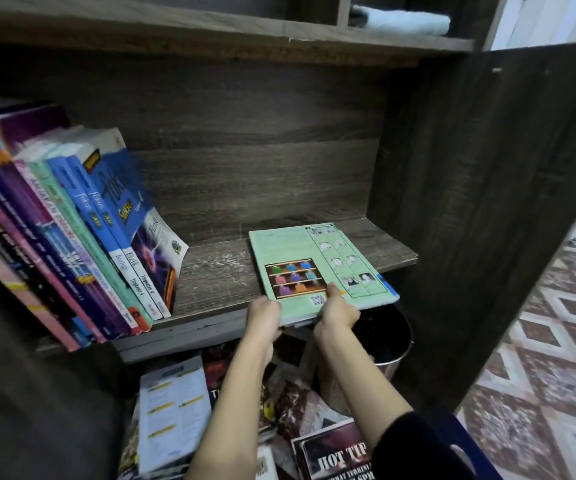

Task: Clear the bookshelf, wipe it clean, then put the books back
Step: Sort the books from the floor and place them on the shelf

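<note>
Bookshelf has a green book lying flat at its right end, near edge overhanging the lip, left hand and right hand each with a pinching grip on that edge. Bare board separates it from leaning books on the left; spines read "Fizik", "Biologi", "Tingkatan 4".

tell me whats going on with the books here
A person grips a green book by its near edge with the left hand and right hand. It lies flat on the right of the shelf, overhanging the front. A row of books leans at the shelf's left. More books lie on the floor below, beside a metal bucket. Whether the green book is going in or coming out is unclear.
</note>
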